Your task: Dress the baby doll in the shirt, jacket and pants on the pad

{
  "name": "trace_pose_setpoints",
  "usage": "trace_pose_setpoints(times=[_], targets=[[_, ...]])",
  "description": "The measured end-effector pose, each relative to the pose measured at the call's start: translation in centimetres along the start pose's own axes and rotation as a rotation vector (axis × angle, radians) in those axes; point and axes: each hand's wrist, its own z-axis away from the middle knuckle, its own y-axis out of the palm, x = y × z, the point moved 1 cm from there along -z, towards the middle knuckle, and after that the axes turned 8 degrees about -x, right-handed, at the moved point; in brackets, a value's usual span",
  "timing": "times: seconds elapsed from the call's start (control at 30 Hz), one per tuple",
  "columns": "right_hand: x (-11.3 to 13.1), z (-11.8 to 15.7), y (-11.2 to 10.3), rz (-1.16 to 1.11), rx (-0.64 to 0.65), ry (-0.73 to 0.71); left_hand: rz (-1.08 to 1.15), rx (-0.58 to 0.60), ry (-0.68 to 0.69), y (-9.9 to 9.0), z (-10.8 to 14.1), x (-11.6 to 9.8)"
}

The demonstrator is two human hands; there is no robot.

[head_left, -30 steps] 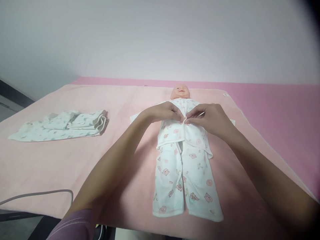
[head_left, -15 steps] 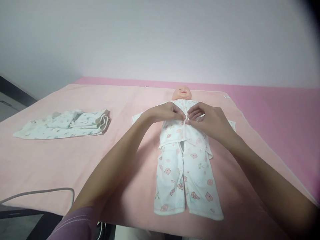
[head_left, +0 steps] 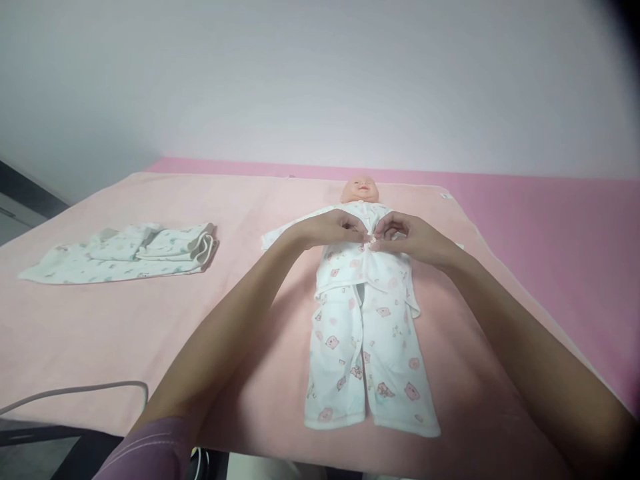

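A baby doll lies on its back on a peach mat, its head toward the wall. It wears a white patterned jacket and white trousers with pink animal prints. At the middle of the chest, my left hand pinches the jacket's front edge. Facing it, my right hand pinches the other side of the same front opening, fingertips close to the left ones. A small light fastener seems to show between the fingertips. The doll's hands are not visible.
Folded white printed clothing lies on the peach mat at the left. A grey cable curves over the near left edge. Pink surface shows at the right, and a pale wall stands behind.
The view has shifted slightly. My right hand has turned a little and sits lower and flatter at the chest, while both hands keep their pinch on the jacket front.
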Motion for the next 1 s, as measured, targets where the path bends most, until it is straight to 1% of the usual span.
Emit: trace_pose_setpoints(times=[0.07,0.13,0.2,0.23,0.27,0.33,0.4,0.43,0.47,0.53,0.6,0.7,0.87,1.0], targets=[[0.0,0.0,-0.3,-0.001,0.019,0.007,-0.010,0.016,0.027,-0.1,0.1,-0.1],[0.2,-0.1,-0.4,0.038,0.005,0.025,-0.013,0.043,0.059,-0.2,0.3,-0.1],[0.5,-0.6,-0.6,0.112,-0.052,0.042,-0.024,0.051,0.070,-0.1,0.5,-0.1],[0.6,-1.0,-0.7,0.155,-0.087,0.044,-0.030,0.030,0.061,0.0,0.5,-0.2],[0.6,-1.5,-0.8,0.200,-0.113,0.039,-0.031,-0.013,0.043,0.1,0.5,-0.2],[0.7,-2.6,-1.1,0.277,-0.121,0.010,-0.019,-0.157,-0.003,0.3,0.2,-0.4],[0.6,-3.6,-1.3,0.322,-0.063,-0.045,-0.008,-0.289,-0.045,0.4,-0.3,-0.7],[0.5,-4.0,-1.5,0.332,-0.028,-0.082,-0.008,-0.316,-0.059,0.4,-0.5,-0.8],[0.4,-4.2,-1.6,0.334,0.001,-0.121,-0.008,-0.314,-0.070,0.4,-0.8,-1.0],[0.2,-4.4,-2.0,0.334,0.031,-0.177,0.000,-0.268,-0.088,0.4,-1.3,-1.2],[-0.1,-4.3,-2.3,0.333,0.024,-0.196,0.021,-0.237,-0.097,0.2,-1.8,-1.2],[-0.5,-4.4,-2.5,0.327,-0.027,-0.219,0.042,-0.235,-0.105,-0.1,-2.3,-0.6],[-0.2,-4.5,-1.1,0.237,-0.138,-0.306,0.093,-0.216,-0.132,-0.2,-3.0,0.3],[0.3,-4.2,-0.4,0.186,-0.147,-0.262,0.150,-0.224,-0.169,0.0,-3.3,0.6]])
